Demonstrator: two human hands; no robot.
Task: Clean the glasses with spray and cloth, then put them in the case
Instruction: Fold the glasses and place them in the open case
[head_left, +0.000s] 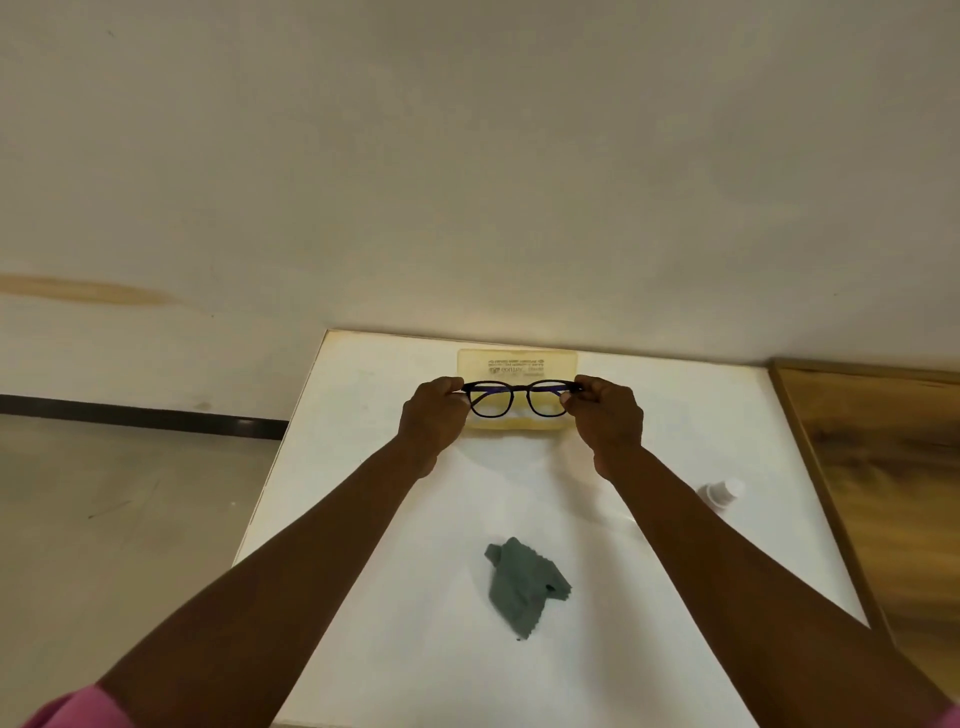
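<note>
I'm looking down at a white square table top, and both arms are stretched out ahead of me. Between the hands sits a pair of dark, round-rimmed plastic glasses, lenses facing me, held level above the far part of the table. My left hand grips the left end of the frame, fingers curled in tight around the hinge corner; my right hand does the same at the right end, thumb and fingers pinching the corner of the frame. Both sets of fingers are bunched together, not spread.

Right behind and under the glasses I see a pale yellow translucent rectangular case, lying open against the far edge of the table, with dark printed lettering on its far half; I can't read it. The glasses overlap the case in my view, and I can't tell whether they touch it.

Nearer to me, around the middle of the table, a crumpled grey-green cleaning cloth lies loose, well apart from both hands. Off to the right, near the table's right edge, a small white spray bottle is lying on its side, rather blurred. A brown wooden surface borders the table on that side.
</note>
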